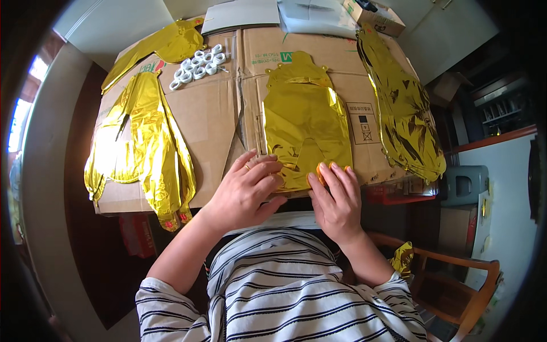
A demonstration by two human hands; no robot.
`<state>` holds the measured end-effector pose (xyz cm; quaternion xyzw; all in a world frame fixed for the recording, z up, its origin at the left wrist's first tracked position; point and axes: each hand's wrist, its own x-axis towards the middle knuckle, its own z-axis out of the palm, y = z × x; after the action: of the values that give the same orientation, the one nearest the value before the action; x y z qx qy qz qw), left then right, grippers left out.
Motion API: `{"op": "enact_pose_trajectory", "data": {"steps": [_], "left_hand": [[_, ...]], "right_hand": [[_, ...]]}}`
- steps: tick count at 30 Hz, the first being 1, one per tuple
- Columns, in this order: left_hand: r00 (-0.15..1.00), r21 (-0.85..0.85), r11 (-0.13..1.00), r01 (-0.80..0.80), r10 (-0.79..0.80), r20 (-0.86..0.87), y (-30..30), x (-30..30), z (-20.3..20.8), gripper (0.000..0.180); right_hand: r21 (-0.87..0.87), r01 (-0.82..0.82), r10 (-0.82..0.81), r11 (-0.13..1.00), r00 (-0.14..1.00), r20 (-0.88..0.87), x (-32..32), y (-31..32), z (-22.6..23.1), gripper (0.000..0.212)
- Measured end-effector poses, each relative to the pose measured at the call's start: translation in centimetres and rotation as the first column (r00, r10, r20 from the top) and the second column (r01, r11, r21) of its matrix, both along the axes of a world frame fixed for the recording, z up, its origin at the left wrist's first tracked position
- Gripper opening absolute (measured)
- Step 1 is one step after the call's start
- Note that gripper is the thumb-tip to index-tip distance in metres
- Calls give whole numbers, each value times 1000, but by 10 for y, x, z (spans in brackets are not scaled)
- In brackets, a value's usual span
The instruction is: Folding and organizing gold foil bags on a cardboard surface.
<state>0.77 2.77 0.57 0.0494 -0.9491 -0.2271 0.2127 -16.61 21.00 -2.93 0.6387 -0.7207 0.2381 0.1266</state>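
Note:
A flat gold foil balloon [302, 117] lies on the cardboard in front of me, its rounded, knobbed end pointing away. My left hand [250, 185] rests at its near left edge, fingers loosely bent over the foil and thumb apart. On the near right corner, my right hand [336, 196] has its fingers stretched out and pressing down. Small orange patches [321, 175] show around the right fingertips; I cannot make out what they are. What lies under either palm is hidden.
Gold foil balloons lie at left [139, 131], far left [171, 45] and right [401, 108]. White rolls [198, 67] cluster beyond the left pile. Flattened cardboard [213, 119] covers the table. A small box [382, 18] stands far right; a wooden chair [456, 262] sits near right.

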Motion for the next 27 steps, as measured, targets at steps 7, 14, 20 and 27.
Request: {"op": "enact_pose_trajectory", "data": {"steps": [7,14,20,27], "left_hand": [[988,-62,987,152,-151,15,-18,-5,3,39],[975,-143,973,184,-162,150,-12,11,-5,56],[970,-164,972,168,-133,205,-14,30,-7,58],[972,-185,973,141,-101,211,-17,39,-3,55]], "right_hand": [[71,-20,21,997,1000,-7,-9,-7,-1,50],[150,-42,48,988,998,-36,-5,5,-11,58],[146,-62,67,987,997,-31,-8,7,-12,61],[135,-50,56,990,997,-46,-8,7,-13,63]]}}
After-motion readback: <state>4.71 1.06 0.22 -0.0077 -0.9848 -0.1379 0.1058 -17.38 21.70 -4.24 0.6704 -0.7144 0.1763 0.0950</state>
